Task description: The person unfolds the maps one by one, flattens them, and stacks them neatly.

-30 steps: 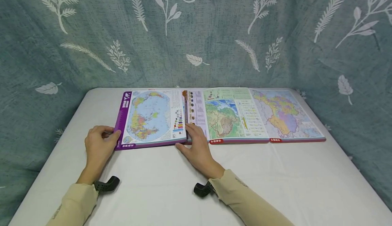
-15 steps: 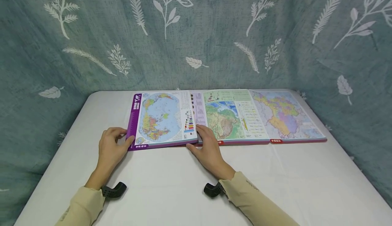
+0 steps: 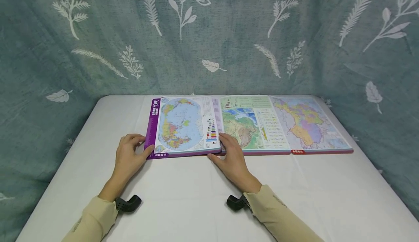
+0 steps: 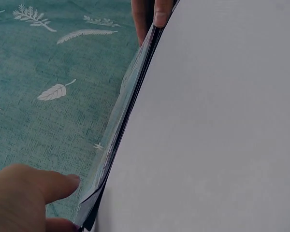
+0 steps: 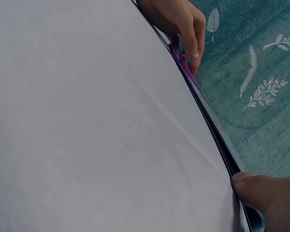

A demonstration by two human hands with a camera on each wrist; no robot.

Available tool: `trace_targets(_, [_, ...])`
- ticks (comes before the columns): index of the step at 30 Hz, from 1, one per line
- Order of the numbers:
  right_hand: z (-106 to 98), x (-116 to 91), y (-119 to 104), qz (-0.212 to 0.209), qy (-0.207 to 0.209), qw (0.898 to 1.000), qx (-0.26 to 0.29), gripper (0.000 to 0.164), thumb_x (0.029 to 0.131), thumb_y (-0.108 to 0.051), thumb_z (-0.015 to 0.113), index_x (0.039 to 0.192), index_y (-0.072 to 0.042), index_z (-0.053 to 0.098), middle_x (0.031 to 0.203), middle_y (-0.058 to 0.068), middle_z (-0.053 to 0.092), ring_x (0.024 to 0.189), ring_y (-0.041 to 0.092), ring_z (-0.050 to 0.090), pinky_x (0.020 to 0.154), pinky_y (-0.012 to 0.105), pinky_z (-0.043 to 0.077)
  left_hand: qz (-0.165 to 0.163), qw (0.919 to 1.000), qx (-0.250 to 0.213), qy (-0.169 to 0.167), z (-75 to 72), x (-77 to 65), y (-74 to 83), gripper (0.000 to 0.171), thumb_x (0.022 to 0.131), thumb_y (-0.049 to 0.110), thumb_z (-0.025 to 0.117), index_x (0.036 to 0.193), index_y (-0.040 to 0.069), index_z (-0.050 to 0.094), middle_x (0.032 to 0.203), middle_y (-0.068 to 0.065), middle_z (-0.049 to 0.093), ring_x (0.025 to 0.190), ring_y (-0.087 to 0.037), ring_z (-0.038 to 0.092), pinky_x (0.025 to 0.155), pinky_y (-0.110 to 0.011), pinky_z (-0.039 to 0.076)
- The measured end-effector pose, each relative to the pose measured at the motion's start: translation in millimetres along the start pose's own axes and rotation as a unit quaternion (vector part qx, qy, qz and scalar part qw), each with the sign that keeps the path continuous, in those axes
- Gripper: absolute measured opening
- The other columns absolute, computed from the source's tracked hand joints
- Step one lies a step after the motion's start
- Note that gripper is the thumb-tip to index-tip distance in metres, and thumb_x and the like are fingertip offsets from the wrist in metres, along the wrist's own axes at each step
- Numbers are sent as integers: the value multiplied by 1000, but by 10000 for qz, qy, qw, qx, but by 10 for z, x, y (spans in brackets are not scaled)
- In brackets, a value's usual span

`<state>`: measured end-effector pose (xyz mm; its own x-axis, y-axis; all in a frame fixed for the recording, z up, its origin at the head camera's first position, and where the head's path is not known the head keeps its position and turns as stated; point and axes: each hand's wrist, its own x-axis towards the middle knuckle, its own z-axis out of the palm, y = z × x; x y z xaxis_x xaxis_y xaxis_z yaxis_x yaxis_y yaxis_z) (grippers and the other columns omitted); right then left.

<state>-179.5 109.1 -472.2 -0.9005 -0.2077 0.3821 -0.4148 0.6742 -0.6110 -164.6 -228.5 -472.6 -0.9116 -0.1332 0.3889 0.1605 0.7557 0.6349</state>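
White cloth covers the tabletop (image 3: 183, 198) around both grips, and a blue-green fabric backdrop (image 3: 229, 78) printed with pale leaves and sprigs hangs beyond them. Between the grips lies a purple-bordered world map (image 3: 180, 123): the left hand (image 3: 129, 158) pinches its near left corner, thumb and fingers only slightly apart; the right hand (image 3: 235, 163) touches its near right corner, thumb and fingers parted, and whether it pinches I cannot tell. Beyond the right grip lies a green relief-map panel (image 3: 242, 125), and farther right a pastel political map (image 3: 304, 125). Since a second ago, world map and hands have shifted rightward, hiding more of the lavender panel (image 3: 218, 112).
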Motion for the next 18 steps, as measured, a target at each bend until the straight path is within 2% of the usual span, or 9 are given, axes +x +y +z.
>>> trace_targets(3, [-25,-8,31,-21,38,10000,-43,75,82,-25,92,142,5,60,150,18,57,143,36,49,117,52,39,87,10000,-32,-6,23,21,11,42,88,19,85,116,-9,74,126,-21,64,112,-34,53,89,-47,42])
trace_targets(5, [-40,-15,45,-44,69,9999,-71,75,82,-26,92,142,5,60,150,17,57,141,34,51,109,48,47,105,9999,-51,-39,35,25,23,43,87,20,85,117,-9,74,126,-20,64,111,-34,52,89,-46,42])
trace_targets(8, [-55,-29,64,-47,95,9999,-73,75,82,-26,92,142,5,60,150,17,57,140,34,51,102,45,51,208,9998,-20,-58,52,26,27,45,86,22,86,116,-10,73,124,-20,65,110,-33,52,88,-46,41])
trace_targets(10, [-63,-38,79,-27,93,9999,-88,75,82,-26,92,142,5,60,150,18,57,141,34,50,103,45,50,282,9996,-3,-67,67,25,26,47,86,23,86,116,-10,73,124,-20,65,111,-33,52,89,-46,41])
trace_targets(12, [-72,-49,95,-17,99,9999,-73,75,82,-26,91,142,6,60,150,19,57,143,36,49,112,50,44,350,9994,16,-71,85,25,22,49,85,25,87,115,-10,73,123,-20,65,112,-33,52,90,-46,41])
trace_targets(15, [-92,-57,125,-74,141,9999,-51,74,83,-27,90,141,7,60,149,21,57,143,38,48,118,53,38,319,9994,0,-126,105,18,40,50,85,27,87,116,-10,73,124,-20,65,116,-34,51,92,-48,41])
trace_targets(18, [-114,-64,144,-136,187,9997,-9,72,84,-27,89,140,7,61,148,21,59,142,38,49,118,53,37,257,9995,-3,-191,118,9,65,50,85,28,86,117,-9,73,126,-20,64,118,-35,51,94,-50,42])
